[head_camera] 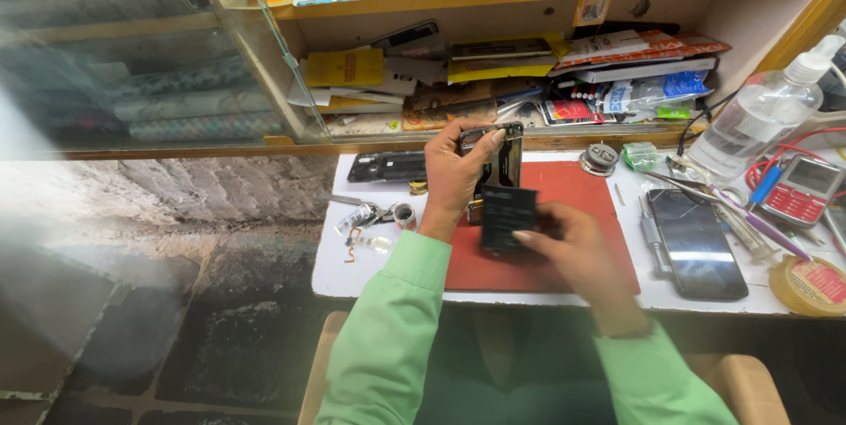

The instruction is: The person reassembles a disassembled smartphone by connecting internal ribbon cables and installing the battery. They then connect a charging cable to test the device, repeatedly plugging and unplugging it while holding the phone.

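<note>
L hand [454,174] clamps opened phone [500,161] by edges; R hand [573,249] pinches battery [507,218] just below. Both light, rigid, fragile — grip edges only.

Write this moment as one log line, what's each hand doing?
left hand: holds opened phone upright | right hand: holds black battery | under: red mat

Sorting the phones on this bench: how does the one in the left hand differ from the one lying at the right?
The opened phone is held upright in the left hand above the red mat; the black smartphone lies flat, untouched, on the white table. The held one looks narrower. Both are dark slabs.
</note>
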